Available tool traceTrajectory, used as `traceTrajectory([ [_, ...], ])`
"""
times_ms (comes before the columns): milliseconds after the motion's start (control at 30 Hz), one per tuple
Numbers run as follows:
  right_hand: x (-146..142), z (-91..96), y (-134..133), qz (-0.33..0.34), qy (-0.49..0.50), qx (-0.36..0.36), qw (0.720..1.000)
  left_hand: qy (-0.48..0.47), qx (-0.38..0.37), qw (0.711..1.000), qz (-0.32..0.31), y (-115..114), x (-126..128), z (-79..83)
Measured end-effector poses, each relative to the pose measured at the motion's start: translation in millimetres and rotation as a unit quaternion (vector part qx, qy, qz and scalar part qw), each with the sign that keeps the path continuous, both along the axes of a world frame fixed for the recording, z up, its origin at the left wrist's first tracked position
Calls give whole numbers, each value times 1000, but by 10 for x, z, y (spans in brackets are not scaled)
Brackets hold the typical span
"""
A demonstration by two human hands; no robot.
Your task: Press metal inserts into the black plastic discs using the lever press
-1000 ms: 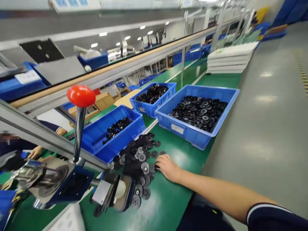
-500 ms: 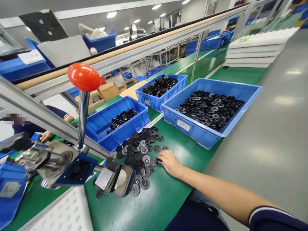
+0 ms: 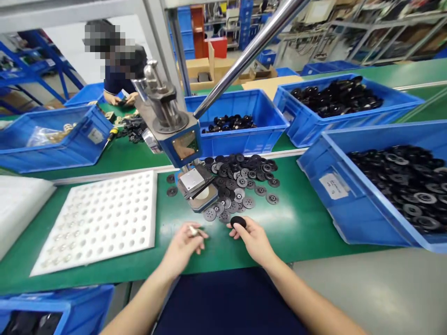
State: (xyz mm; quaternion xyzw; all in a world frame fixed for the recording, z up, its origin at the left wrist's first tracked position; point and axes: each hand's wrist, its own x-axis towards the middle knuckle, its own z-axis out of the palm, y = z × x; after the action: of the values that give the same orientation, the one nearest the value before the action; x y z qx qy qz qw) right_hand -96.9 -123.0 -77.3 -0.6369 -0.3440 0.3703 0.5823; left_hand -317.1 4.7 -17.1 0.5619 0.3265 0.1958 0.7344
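Observation:
My right hand (image 3: pixel 256 239) pinches a black ribbed disc (image 3: pixel 238 222) between thumb and fingers, just above the green tabletop. My left hand (image 3: pixel 185 244) is closed on a small shiny metal part (image 3: pixel 193 230), whose exact kind I cannot make out. Beyond both hands lies a pile of flat black discs (image 3: pixel 240 181) with holes in them. The hand press (image 3: pixel 179 139) stands behind my left hand, its steel lever slanting up to the right. Under the press head sits a metal block (image 3: pixel 191 180), and some discs lie right beside its base.
A white foam tray (image 3: pixel 148 204) with rows of holes, some holding clear-looking parts, lies left. Blue bins (image 3: pixel 335 218) of black parts stand right and behind. Another blue bin (image 3: pixel 94 298) is at the lower left. A co-worker (image 3: pixel 118 79) sits across the bench.
My view has swung left and down. My right hand has come back from the pile's edge with a black disc. My left hand has come into view, holding a small metal part.

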Motion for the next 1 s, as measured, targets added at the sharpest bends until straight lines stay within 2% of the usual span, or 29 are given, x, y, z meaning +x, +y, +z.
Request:
traceTrajectory([
  [100, -161, 88, 43, 28, -25, -2, 999, -15, -34, 999, -30, -354, 363, -212],
  [200, -268, 213, 40, 59, -62, 18, 996, -38, -39, 998, -39, -427, 495, -292],
  [333, -359, 287, 8, 81, -68, 60, 993, -42, -11, 999, -33, -381, 482, -299],
  [433, -370, 272, -24, 84, -77, 78, 990, -13, 4, 998, -58, -391, 454, -332],
  [533, -325, 241, -70, 95, -176, 103, 974, -12, 12, 996, -82, -404, 426, -427],
  [633, -247, 224, -112, 137, -308, 123, 933, -20, 16, 995, -95, -370, 398, -530],
  [700, -204, 229, -128, 180, -338, 113, 917, -16, 21, 995, -92, -330, 381, -568],
  [800, -184, 237, -144, 232, -340, 72, 909, 0, 35, 996, -80, -288, 349, -591],
  [1000, -267, 192, -219, 240, -379, -10, 894, 10, 66, 992, -106, -256, 269, -709],
])
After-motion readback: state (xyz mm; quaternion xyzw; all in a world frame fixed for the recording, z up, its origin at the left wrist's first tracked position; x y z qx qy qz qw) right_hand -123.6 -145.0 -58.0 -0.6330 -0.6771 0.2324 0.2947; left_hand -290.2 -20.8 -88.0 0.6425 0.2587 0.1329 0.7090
